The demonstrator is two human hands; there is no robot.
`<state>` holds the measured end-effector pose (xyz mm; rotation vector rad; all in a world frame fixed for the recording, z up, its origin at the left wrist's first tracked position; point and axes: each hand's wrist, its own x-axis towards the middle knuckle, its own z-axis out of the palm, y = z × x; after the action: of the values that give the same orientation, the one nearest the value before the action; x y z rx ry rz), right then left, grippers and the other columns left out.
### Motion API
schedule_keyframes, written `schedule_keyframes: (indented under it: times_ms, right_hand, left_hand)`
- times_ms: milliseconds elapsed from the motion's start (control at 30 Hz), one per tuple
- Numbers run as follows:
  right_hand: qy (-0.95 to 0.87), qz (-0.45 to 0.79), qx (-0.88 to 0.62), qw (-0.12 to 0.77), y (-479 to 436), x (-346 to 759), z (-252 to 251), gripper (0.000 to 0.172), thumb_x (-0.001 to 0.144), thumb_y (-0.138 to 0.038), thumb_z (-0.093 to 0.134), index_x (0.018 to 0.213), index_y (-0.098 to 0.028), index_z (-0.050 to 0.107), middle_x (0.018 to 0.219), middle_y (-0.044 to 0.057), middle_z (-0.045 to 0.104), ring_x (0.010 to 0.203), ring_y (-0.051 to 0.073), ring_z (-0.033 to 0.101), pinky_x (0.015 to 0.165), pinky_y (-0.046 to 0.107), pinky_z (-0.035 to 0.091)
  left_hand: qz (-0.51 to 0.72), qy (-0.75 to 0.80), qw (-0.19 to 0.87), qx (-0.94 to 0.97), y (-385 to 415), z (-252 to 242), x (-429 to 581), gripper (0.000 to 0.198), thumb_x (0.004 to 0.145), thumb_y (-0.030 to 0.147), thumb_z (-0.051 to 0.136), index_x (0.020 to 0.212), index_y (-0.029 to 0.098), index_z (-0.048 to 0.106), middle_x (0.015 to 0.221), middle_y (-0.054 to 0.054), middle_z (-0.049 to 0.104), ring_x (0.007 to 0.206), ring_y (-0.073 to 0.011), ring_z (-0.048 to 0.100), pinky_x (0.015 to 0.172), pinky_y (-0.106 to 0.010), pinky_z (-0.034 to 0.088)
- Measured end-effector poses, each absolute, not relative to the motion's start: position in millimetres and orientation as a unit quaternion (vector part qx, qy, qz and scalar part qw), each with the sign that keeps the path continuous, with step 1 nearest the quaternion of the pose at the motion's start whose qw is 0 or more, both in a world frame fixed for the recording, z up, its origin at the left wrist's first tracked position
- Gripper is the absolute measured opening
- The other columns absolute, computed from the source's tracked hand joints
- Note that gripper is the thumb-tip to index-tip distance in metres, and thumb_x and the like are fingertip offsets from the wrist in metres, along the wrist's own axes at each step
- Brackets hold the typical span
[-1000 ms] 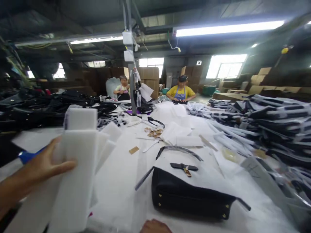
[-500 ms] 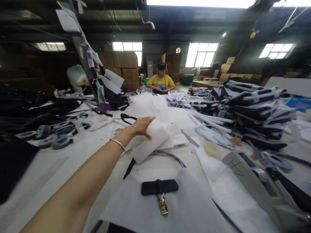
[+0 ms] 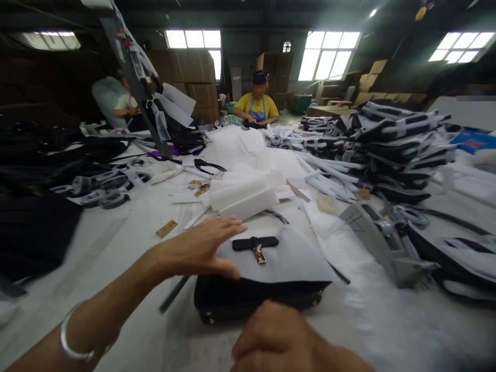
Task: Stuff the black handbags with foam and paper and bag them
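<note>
In front of me a black handbag point(image 3: 263, 299) lies on the table, with small gold-coloured studs at its lower corners. A pale sheet point(image 3: 294, 258) covers its upper part. On top of the sheet lies a black strap tab point(image 3: 248, 243) with a gold clasp point(image 3: 260, 254). My left hand point(image 3: 207, 245), fingers stretched out and thumb apart, is over the sheet's left edge and holds nothing. At the near side of the bag my right hand point(image 3: 282, 338) has its fingers curled in; what they hold, if anything, is hidden.
White sheets point(image 3: 248, 191) are heaped behind the bag. A grey tape dispenser point(image 3: 382, 243) stands to the right, before a tall stack of black-and-white pieces point(image 3: 399, 150). Rolls of strap point(image 3: 114, 188) lie at left, beside a leaning grey post point(image 3: 135, 77). A co-worker point(image 3: 256, 106) sits opposite.
My left hand has drawn back from the white sheets to the bag's left side. My right hand has come into view at the bottom. The view has tilted down, showing the bag's front.
</note>
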<state>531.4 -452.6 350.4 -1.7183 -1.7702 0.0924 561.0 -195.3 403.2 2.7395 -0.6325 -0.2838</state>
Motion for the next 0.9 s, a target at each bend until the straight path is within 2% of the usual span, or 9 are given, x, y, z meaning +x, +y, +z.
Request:
schedule_keyframes:
  times_ms: [67, 133, 200, 267, 467, 567, 667, 800, 900]
  right_hand:
    - [-0.622, 0.002, -0.722, 0.303, -470, 549, 368, 0.03, 0.089, -0.02, 0.064, 0.119, -0.02, 0.062, 0.121, 0.009, 0.066, 0.115, 0.019, 0.059, 0.103, 0.036, 0.045]
    - [-0.587, -0.017, -0.776, 0.229, -484, 568, 374, 0.056, 0.082, -0.021, 0.072, 0.135, -0.021, 0.053, 0.142, 0.012, 0.052, 0.135, 0.026, 0.042, 0.115, 0.046, 0.031]
    - [-0.573, 0.0, -0.805, 0.156, -492, 583, 369, 0.079, 0.076, -0.021, 0.077, 0.146, -0.024, 0.042, 0.151, 0.012, 0.042, 0.142, 0.03, 0.034, 0.118, 0.051, 0.024]
    - [-0.566, 0.026, -0.816, 0.117, -497, 592, 358, 0.085, 0.076, -0.02, 0.077, 0.15, -0.026, 0.036, 0.151, 0.012, 0.043, 0.14, 0.029, 0.038, 0.117, 0.051, 0.027]
    - [-0.566, 0.005, -0.818, 0.104, -495, 575, 337, 0.068, 0.08, -0.01, 0.068, 0.144, -0.022, 0.044, 0.142, 0.01, 0.055, 0.13, 0.025, 0.051, 0.114, 0.046, 0.036]
    - [-0.566, -0.015, -0.819, 0.096, -492, 565, 324, 0.062, 0.083, -0.01, 0.064, 0.142, -0.021, 0.046, 0.141, 0.011, 0.056, 0.128, 0.025, 0.053, 0.111, 0.047, 0.039]
    - [-0.56, -0.033, -0.823, 0.09, -490, 564, 309, 0.051, 0.088, -0.006, 0.054, 0.137, -0.02, 0.052, 0.138, 0.01, 0.058, 0.128, 0.026, 0.054, 0.108, 0.047, 0.042]
    - [-0.537, 0.018, -0.831, 0.142, -487, 571, 321, 0.04, 0.087, -0.025, 0.066, 0.127, -0.02, 0.063, 0.127, 0.009, 0.066, 0.119, 0.027, 0.06, 0.104, 0.041, 0.047]
    - [-0.487, 0.029, -0.847, 0.211, -471, 579, 346, 0.029, 0.093, -0.034, 0.06, 0.118, -0.022, 0.068, 0.113, 0.005, 0.072, 0.105, 0.021, 0.067, 0.094, 0.032, 0.051]
  left_hand:
    - [-0.116, -0.229, 0.147, 0.955, -210, 387, 529, 0.091, 0.073, 0.061, 0.073, 0.147, 0.021, 0.039, 0.154, -0.015, 0.037, 0.143, -0.0331, 0.033, 0.117, -0.049, 0.027]
    - [-0.108, -0.209, 0.134, 0.963, -223, 367, 509, 0.089, 0.074, 0.05, 0.076, 0.147, 0.018, 0.037, 0.153, -0.018, 0.037, 0.142, -0.034, 0.034, 0.116, -0.052, 0.027]
    - [-0.076, -0.178, 0.123, 0.973, -234, 348, 497, 0.082, 0.079, 0.037, 0.074, 0.148, 0.018, 0.034, 0.154, -0.017, 0.036, 0.142, -0.032, 0.034, 0.117, -0.054, 0.027]
    - [-0.031, -0.16, 0.114, 0.98, -242, 333, 490, 0.077, 0.082, 0.025, 0.071, 0.148, 0.021, 0.033, 0.153, -0.015, 0.038, 0.142, -0.0281, 0.037, 0.117, -0.053, 0.027]
    - [0.072, -0.203, 0.066, 0.974, -238, 304, 475, 0.063, 0.086, 0.003, 0.053, 0.143, 0.027, 0.041, 0.142, -0.008, 0.055, 0.128, -0.0226, 0.055, 0.108, -0.047, 0.043]
    - [0.121, -0.231, 0.036, 0.965, -232, 289, 469, 0.065, 0.088, -0.001, 0.04, 0.145, 0.03, 0.039, 0.139, -0.006, 0.058, 0.124, -0.0212, 0.058, 0.104, -0.044, 0.046]
    - [0.149, -0.223, 0.002, 0.963, -232, 270, 466, 0.062, 0.09, 0.002, 0.038, 0.144, 0.032, 0.042, 0.139, -0.006, 0.057, 0.123, -0.0241, 0.058, 0.102, -0.046, 0.048]
    - [0.175, -0.191, -0.011, 0.966, -239, 253, 464, 0.062, 0.092, 0.006, 0.04, 0.145, 0.036, 0.04, 0.142, -0.005, 0.055, 0.127, -0.0284, 0.054, 0.107, -0.057, 0.04]
    - [0.168, -0.179, -0.011, 0.969, -240, 253, 462, 0.067, 0.09, 0.003, 0.039, 0.148, 0.037, 0.034, 0.144, -0.005, 0.053, 0.129, -0.0305, 0.051, 0.107, -0.061, 0.038]
